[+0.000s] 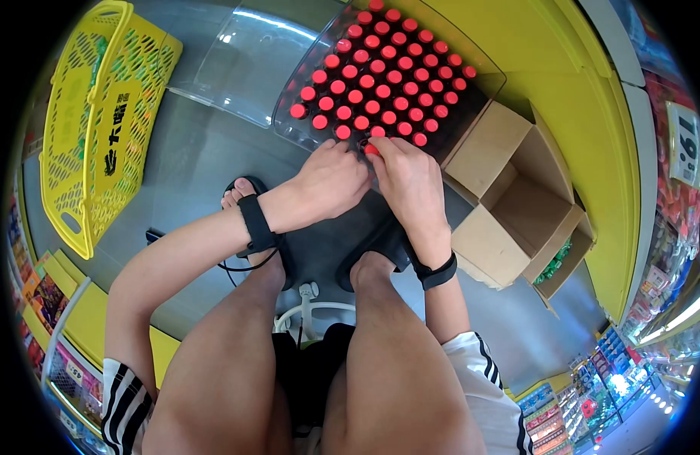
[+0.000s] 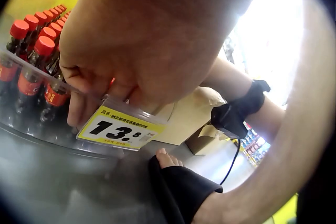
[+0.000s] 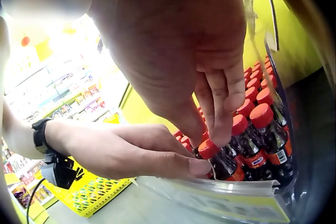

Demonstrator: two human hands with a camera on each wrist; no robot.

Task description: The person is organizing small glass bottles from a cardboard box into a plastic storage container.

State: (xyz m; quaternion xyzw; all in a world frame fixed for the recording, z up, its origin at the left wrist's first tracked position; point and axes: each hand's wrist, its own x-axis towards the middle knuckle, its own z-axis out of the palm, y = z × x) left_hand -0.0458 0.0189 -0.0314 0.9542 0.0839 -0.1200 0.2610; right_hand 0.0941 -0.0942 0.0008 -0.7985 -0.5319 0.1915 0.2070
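A clear bin [image 1: 283, 125] holds rows of dark bottles with red caps [image 1: 355, 96]. At its near edge, my right hand [image 1: 414, 182] pinches the red cap of one bottle [image 3: 209, 149] standing in the front row. Beside it, my left hand [image 1: 327, 186] has its fingers curled at the bin's front rim, partly behind a yellow and white price tag [image 2: 121, 129]. In the right wrist view the thumb of my left hand [image 3: 121, 150] lies on the rim beside that bottle. The bottle's base is hidden.
An open cardboard box [image 1: 482, 152] stands right of the bin, with green packets [image 1: 553, 262] in a box beside it. A yellow basket [image 1: 130, 114] is at the left. Stocked shelves [image 1: 547, 417] line both sides. My feet are on the grey floor below the bin.
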